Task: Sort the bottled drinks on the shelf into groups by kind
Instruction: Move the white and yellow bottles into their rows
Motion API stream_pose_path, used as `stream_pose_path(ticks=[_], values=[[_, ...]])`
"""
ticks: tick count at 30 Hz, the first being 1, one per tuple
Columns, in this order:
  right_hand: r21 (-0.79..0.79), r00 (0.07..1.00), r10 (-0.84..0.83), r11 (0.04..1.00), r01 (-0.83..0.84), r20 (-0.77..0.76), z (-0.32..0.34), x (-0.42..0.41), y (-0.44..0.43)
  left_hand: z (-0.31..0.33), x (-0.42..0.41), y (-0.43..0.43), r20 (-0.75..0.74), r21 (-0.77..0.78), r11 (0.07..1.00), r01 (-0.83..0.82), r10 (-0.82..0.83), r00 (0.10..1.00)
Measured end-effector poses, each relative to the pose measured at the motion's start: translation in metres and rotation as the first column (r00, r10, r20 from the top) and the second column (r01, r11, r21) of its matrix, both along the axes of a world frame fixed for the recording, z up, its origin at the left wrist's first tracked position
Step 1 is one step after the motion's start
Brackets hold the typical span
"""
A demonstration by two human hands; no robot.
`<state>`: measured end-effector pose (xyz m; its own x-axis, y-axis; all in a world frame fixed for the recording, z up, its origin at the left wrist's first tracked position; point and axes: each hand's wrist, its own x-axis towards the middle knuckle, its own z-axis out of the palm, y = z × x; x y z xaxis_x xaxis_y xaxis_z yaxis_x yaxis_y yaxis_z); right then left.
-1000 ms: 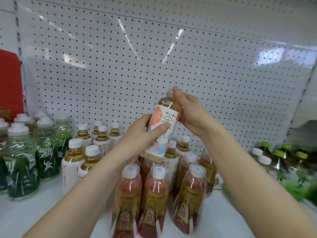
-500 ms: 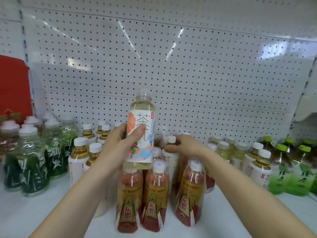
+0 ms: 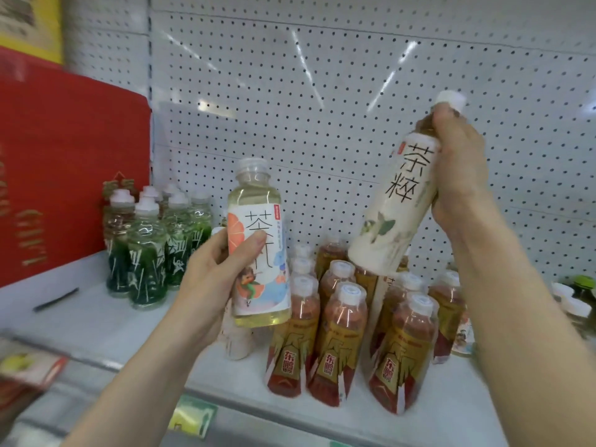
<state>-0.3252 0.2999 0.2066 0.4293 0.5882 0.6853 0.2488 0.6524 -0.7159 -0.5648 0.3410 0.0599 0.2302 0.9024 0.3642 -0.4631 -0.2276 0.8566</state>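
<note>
While my two arms reach up from the bottom of the view, each of my hands holds one bottle in the air above the shelf (image 3: 96,317). My left hand (image 3: 213,279) is wrapped tight around the pale yellow tea bottle (image 3: 258,250). My thumb lies across its label and my fingers go round the back. That bottle stands almost straight up, with its clear cap at the top. Its label is white, with an orange fruit slice at 9 o'clock and a big black 茶 in the middle. Small blue and orange drawings sit lower down.

My right hand (image 3: 458,175) is raised higher, out toward 2 o'clock. It grips the cream tea bottle (image 3: 396,201) around the neck and upper side. This bottle tilts, with its white cap toward 1 o'clock and its bottom toward 7 o'clock. Its label says 茶粹 in big black letters, with a small red mark beside them and soft green leaves below.

Under both bottles, at 6 o'clock, the red and gold bottles (image 3: 335,343) stand close together on the shelf. Their red labels say 东鹏. Toward 9 o'clock the green bottles (image 3: 145,253) stand in a bunch, with white marks I cannot read. A red sign (image 3: 64,156) is behind them, and the white wall with holes (image 3: 322,108) fills the back.
</note>
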Motion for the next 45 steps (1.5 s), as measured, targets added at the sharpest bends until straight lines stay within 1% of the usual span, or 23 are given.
stream_pose_path(ticks=[2,3,5,8,11,14,17,19,23,27,34,40,41,42,43,44,45], values=[[-0.099,0.993,0.078,0.991,-0.087,-0.091,-0.019,-0.019,-0.005,-0.011,-0.015,-0.001,-0.004,-0.008,1.0,-0.03,0.03,1.0],[-0.156,0.99,0.097,0.981,-0.113,-0.107,-0.031,-0.03,-0.009,-0.017,-0.023,-0.001,-0.007,-0.011,0.999,-0.045,0.045,0.999],[-0.23,0.994,0.088,0.968,-0.102,-0.069,-0.059,-0.054,-0.014,-0.03,-0.041,0.003,-0.036,-0.027,0.997,-0.076,0.075,0.996],[-0.246,0.998,0.058,0.968,-0.05,0.023,-0.099,-0.088,-0.018,-0.048,-0.07,0.013,-0.094,-0.061,0.99,-0.125,0.119,0.988],[-0.276,0.997,0.065,0.96,-0.048,0.052,-0.129,-0.119,-0.011,-0.064,-0.095,0.02,-0.147,-0.073,0.985,-0.154,0.142,0.979],[-0.311,0.978,0.06,0.95,0.005,0.2,-0.147,-0.146,0.005,-0.078,-0.118,0.026,-0.179,-0.092,0.985,-0.148,0.13,0.975],[-0.356,0.913,0.04,0.927,0.117,0.405,-0.161,-0.164,0.024,-0.088,-0.136,0.03,-0.208,-0.088,0.986,-0.138,0.118,0.971],[-0.395,0.88,0.031,0.901,0.181,0.474,-0.17,-0.171,0.034,-0.093,-0.145,0.034,-0.223,-0.089,0.987,-0.132,0.11,0.969],[-0.45,0.871,-0.052,0.84,0.302,0.488,-0.172,-0.173,0.048,-0.096,-0.155,0.039,-0.24,-0.081,0.993,-0.089,0.067,0.968],[-0.455,0.827,-0.082,0.802,0.386,0.556,-0.166,-0.174,0.061,-0.096,-0.157,0.044,-0.253,-0.058,0.997,-0.043,0.027,0.967],[-0.487,0.834,-0.076,0.781,0.39,0.546,-0.159,-0.175,0.088,-0.098,-0.147,0.051,-0.263,-0.049,0.999,0.008,-0.021,0.965],[-0.505,0.807,-0.093,0.737,0.449,0.583,-0.162,-0.166,0.102,-0.11,-0.147,0.055,-0.254,-0.052,0.999,0.009,-0.022,0.967],[-0.479,0.783,-0.113,0.735,0.481,0.612,-0.163,-0.168,0.101,-0.111,-0.147,0.056,-0.258,-0.047,0.999,0.013,-0.025,0.966],[-0.406,0.727,-0.171,0.735,0.544,0.665,-0.165,-0.17,0.098,-0.112,-0.146,0.056,-0.264,-0.043,0.999,0.017,-0.028,0.964],[-0.299,0.655,-0.252,0.736,0.607,0.712,-0.168,-0.175,0.094,-0.113,-0.146,0.057,-0.271,-0.04,0.999,0.018,-0.028,0.962],[-0.177,0.601,-0.342,0.748,0.639,0.722,-0.171,-0.183,0.086,-0.113,-0.145,0.058,-0.279,-0.031,0.999,0.018,-0.026,0.96],[-0.102,0.591,-0.395,0.767,0.633,0.703,-0.173,-0.192,0.076,-0.113,-0.143,0.059,-0.29,-0.018,1.0,0.015,-0.02,0.957]])
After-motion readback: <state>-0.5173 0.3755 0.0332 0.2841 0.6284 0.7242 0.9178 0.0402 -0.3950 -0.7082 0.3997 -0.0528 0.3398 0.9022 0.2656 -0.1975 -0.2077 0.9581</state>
